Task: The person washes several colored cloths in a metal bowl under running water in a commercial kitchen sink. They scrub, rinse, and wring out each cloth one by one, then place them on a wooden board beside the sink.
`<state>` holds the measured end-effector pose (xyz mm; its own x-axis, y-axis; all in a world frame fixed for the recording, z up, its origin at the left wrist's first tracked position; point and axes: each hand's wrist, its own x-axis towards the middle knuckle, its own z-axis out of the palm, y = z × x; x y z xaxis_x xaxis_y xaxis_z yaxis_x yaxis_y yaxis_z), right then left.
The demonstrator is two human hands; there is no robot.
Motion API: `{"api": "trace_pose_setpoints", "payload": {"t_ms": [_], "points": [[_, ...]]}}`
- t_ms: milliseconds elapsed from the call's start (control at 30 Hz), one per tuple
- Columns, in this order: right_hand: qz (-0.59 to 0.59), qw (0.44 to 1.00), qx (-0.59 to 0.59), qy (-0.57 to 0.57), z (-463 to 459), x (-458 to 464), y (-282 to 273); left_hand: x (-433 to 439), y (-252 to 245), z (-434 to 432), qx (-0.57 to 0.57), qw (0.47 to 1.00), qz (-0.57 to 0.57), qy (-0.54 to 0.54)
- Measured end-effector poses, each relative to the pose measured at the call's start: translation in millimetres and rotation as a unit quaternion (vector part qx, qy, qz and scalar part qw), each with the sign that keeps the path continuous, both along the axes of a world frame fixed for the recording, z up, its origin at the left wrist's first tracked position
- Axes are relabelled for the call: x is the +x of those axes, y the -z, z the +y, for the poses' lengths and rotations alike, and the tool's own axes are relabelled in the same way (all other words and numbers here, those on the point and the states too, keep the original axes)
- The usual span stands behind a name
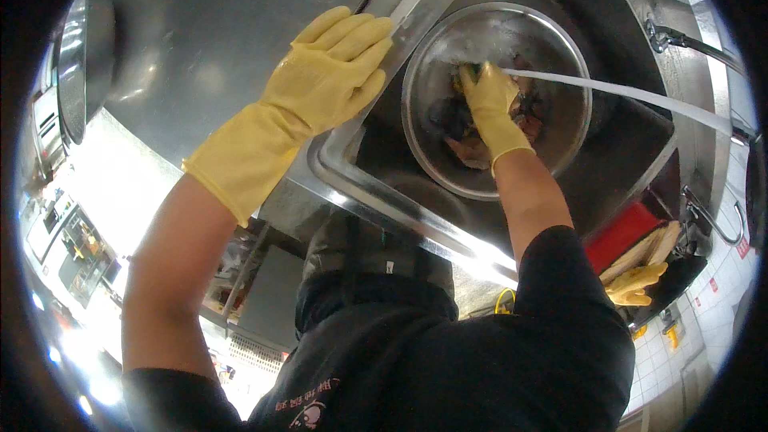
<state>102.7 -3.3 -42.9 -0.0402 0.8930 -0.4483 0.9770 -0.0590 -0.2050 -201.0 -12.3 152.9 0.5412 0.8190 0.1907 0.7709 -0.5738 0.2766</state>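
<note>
A large round metal bowl (pixel 423 159) sits in a stainless steel sink (pixel 384 180). Water and dark and reddish pieces, perhaps meat (pixel 471 153), are inside it. My right hand (pixel 491 93), in a yellow rubber glove, reaches into the bowl with its fingertips at a dark and yellowish thing; whether they grip it cannot be told. A white stream of water (pixel 624 91) runs from the right into the bowl beside that hand. My left hand (pixel 339 60), gloved likewise, lies over the sink's left edge with its fingers extended and holds nothing.
A broad steel counter (pixel 198 30) stretches to the left, with a large round metal vessel (pixel 84 66) at its far side. Right of the sink are a red box-like thing (pixel 624 234), another yellow glove (pixel 637 284) and a curved metal tap (pixel 717 222).
</note>
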Motion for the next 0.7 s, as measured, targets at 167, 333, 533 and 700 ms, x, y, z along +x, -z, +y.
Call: {"api": "trace_pose_setpoints", "payload": {"t_ms": [167,333,533,700], "points": [[0.256,0.934,-0.153,0.198,5.3,27.2,-81.3,1.0,11.3,-2.0,-0.002,1.000,-0.010,-0.016],[0.017,0.963,-0.033,-0.266,-74.4,43.6,-70.7,2.1,5.1,-1.7,0.001,1.000,-0.006,-0.009],[-0.024,0.992,-0.038,-0.120,-12.8,-10.3,-2.9,0.0,5.7,-1.4,0.000,1.000,-0.004,-0.009],[0.171,0.973,-0.050,0.147,15.7,20.4,-45.7,1.5,8.4,0.6,0.008,1.000,0.006,-0.009]]}}
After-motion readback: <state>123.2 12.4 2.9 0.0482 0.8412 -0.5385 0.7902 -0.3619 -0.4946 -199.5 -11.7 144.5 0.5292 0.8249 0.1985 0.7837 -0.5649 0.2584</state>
